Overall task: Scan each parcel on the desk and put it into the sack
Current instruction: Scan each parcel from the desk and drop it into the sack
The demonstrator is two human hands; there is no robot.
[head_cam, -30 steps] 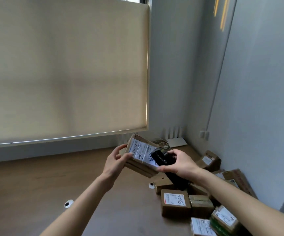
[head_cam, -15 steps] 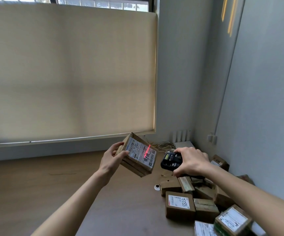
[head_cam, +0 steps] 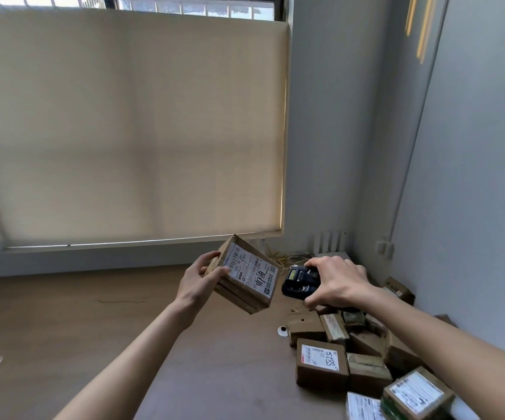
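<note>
My left hand point(head_cam: 199, 277) grips a brown cardboard parcel point(head_cam: 246, 275) by its left end and holds it tilted above the desk, its white shipping label turned toward me. Just right of it, my right hand point(head_cam: 334, 281) is curled around a black handheld scanner point(head_cam: 298, 281) whose small screen faces the parcel. No red scan line shows on the label. Several more brown parcels point(head_cam: 321, 362) lie in a heap on the brown desk point(head_cam: 63, 328) at the lower right, some with white labels. No sack is in view.
A drawn beige roller blind point(head_cam: 130, 131) covers the window behind the desk. Loose cables point(head_cam: 287, 257) lie at the desk's back edge by the corner. A grey wall point(head_cam: 472, 177) closes off the right side. Small round cable holes point(head_cam: 282, 331) dot the desk.
The scanner drew back to the right, off the parcel's label. The red scan line seen on the label half a second ago is gone. The parcel stays raised in my left hand.
</note>
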